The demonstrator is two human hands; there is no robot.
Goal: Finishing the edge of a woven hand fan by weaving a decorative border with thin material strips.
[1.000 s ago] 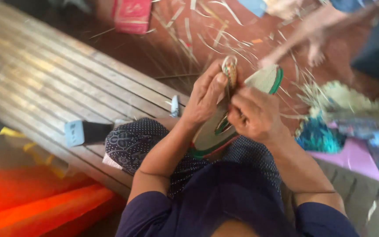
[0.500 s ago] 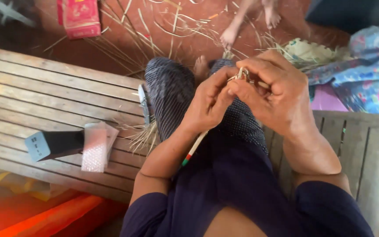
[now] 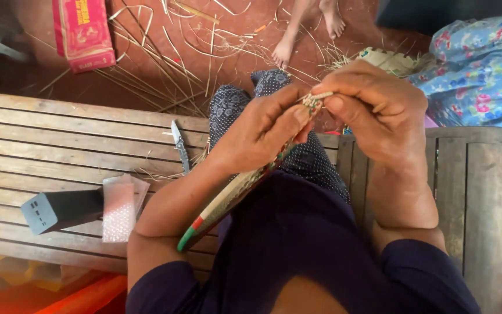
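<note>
Change: since half a second back the view has slid down and left; woven piece now shows its long edge running down toward the left elbow, knife more exposed on the bench.
Left hand: left hand [image 3: 257, 136] curled, thumb and forefinger pinched on the top end of the woven piece, palm backing it.
Right hand: right hand [image 3: 376, 110] fingers bunched together, tips pinching the same top end from the other side; what exactly sits between the fingertips is too small to tell.
Work item: flat woven piece [image 3: 228, 200], pale with red and green edge trim, held edge-on over the lap, lower tip near the left forearm, top end between both hands.
Bench: wooden slat bench [image 3: 59, 139] under and left of the person.
On bench: folding knife [image 3: 179, 145] just beside the left knee; clear bubble-wrap packet [image 3: 118, 206] touching a dark box with a pale end [image 3: 59, 208].
Floor: loose dry strips [image 3: 164, 52] scattered; pink carton [image 3: 83, 32] top left; another person's bare feet [image 3: 309, 29] top centre.
Right side: blue floral cloth [image 3: 483, 58].
Risk: judging by the narrow fingertip hold, the strand end could slip and loosen the binding; long unsupported piece may twist in the lap; open knife near the knee could nick a leg if it shifts.
</note>
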